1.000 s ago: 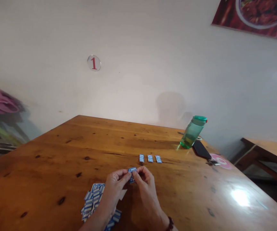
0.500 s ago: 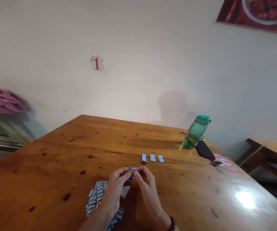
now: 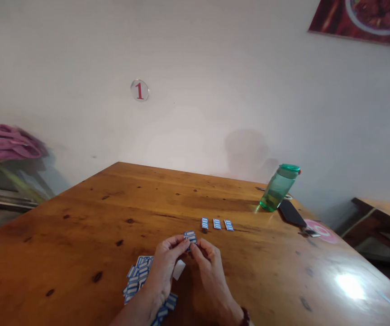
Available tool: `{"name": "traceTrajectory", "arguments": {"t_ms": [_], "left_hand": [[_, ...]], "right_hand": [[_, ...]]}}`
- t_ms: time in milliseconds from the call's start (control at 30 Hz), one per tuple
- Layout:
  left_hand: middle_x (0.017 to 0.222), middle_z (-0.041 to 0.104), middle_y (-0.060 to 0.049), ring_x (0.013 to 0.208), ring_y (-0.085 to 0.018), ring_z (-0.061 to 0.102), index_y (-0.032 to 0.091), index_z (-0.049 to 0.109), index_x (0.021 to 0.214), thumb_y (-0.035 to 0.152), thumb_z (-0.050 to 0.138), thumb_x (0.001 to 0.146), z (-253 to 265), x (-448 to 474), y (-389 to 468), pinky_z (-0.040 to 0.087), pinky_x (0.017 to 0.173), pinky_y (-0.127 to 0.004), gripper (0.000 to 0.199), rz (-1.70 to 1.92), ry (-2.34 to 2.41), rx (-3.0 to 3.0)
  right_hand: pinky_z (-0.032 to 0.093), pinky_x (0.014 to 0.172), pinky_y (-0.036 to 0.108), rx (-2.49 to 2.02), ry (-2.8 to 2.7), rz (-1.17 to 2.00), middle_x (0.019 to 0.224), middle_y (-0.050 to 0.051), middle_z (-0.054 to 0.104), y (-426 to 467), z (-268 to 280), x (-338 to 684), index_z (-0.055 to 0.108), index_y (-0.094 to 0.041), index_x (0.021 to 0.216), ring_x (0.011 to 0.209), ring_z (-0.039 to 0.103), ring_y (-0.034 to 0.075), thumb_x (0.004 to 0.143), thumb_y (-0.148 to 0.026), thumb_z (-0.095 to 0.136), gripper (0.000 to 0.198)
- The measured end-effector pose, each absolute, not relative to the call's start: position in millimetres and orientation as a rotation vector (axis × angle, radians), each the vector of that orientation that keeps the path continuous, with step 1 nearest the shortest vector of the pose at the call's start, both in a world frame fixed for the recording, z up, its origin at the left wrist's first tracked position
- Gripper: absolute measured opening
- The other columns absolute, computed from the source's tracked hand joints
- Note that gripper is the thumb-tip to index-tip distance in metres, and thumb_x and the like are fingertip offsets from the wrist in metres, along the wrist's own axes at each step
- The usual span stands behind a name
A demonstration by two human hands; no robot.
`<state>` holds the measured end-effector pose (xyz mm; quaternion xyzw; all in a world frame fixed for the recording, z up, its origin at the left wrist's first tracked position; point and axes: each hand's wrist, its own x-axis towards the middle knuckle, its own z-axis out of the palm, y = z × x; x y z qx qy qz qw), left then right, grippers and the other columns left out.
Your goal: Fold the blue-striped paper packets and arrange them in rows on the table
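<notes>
My left hand (image 3: 164, 262) and my right hand (image 3: 210, 267) meet over the near part of the table, both closed. Between their thumbs and fingertips they pinch a small blue-and-white label card (image 3: 190, 235), its upper part showing above the thumbs. A white scrap (image 3: 179, 269) shows beside my left palm; whether it is held or lies loose I cannot tell. Under and left of my left forearm lies a loose pile of similar blue-and-white label cards (image 3: 137, 276), partly hidden. Three more cards (image 3: 217, 224) lie in a spaced row beyond my hands.
The wooden table (image 3: 79, 235) meets a white wall at the back. On its right side stand a green water bottle (image 3: 279, 188), a black phone (image 3: 292, 213), keys (image 3: 308, 232) and a pink round sticker (image 3: 322, 231). Pink cloth (image 3: 8, 142) hangs at the far left.
The held label card has tipped and risen slightly between my fingers, so more of its printed face shows. The whole view has shifted a little; the row and the pile look unchanged.
</notes>
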<state>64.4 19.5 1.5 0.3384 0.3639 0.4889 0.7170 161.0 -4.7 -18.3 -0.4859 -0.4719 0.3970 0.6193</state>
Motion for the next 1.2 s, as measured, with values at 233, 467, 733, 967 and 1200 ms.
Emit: {"name": "traceTrajectory", "arguments": {"t_ms": [233,467,733,967,1200], "left_hand": [[0.056,0.064,0.001,0.051,-0.01,0.055,0.014,0.065,0.059,0.022,0.075,0.047,3.7,51.6,33.4,0.04,0.054,-0.021,0.017,1.211,0.888,0.691],[0.05,0.063,0.003,0.046,-0.008,0.054,0.015,0.06,0.054,0.013,0.076,0.042,21.6,23.8,47.5,0.039,0.049,-0.02,0.02,1.45,0.886,0.414],[0.048,0.06,0.005,0.044,-0.006,0.054,0.015,0.059,0.057,0.01,0.069,0.056,21.4,8.1,50.9,0.042,0.048,-0.019,0.012,1.438,0.81,0.347],[0.047,0.059,0.004,0.042,-0.006,0.053,0.014,0.056,0.058,0.005,0.064,0.063,21.6,6.5,53.2,0.043,0.044,-0.017,0.012,1.447,0.78,0.3],[0.047,0.058,0.004,0.042,-0.006,0.053,0.014,0.056,0.058,0.005,0.061,0.067,20.3,5.0,55.1,0.043,0.043,-0.016,0.014,1.442,0.739,0.281]], "right_hand": [[0.037,0.051,0.022,-1.154,-1.239,0.869,0.062,0.0,0.055,-7.4,-25.0,160.5,0.061,-0.018,0.072,0.057,0.048,0.013,0.08,-0.036,0.049,0.023],[0.037,0.07,0.028,-1.362,-1.888,0.421,0.082,0.005,0.061,-13.0,-19.0,162.7,0.065,-0.025,0.094,0.078,0.051,0.019,0.08,-0.008,0.039,0.034],[0.032,0.067,0.028,-1.579,-2.267,0.141,0.108,0.003,0.055,-23.6,-21.5,157.0,0.057,-0.037,0.106,0.094,0.045,0.021,0.072,0.0,0.043,0.052],[0.034,0.07,0.028,-1.639,-2.159,0.163,0.102,0.002,0.057,-27.2,-13.4,150.1,0.059,-0.032,0.1,0.094,0.046,0.02,0.081,-0.008,0.041,0.035],[0.037,0.071,0.028,-1.658,-2.269,0.236,0.095,0.004,0.06,-11.0,-1.1,135.3,0.062,-0.023,0.09,0.092,0.049,0.02,0.081,-0.017,0.046,0.019]]}}
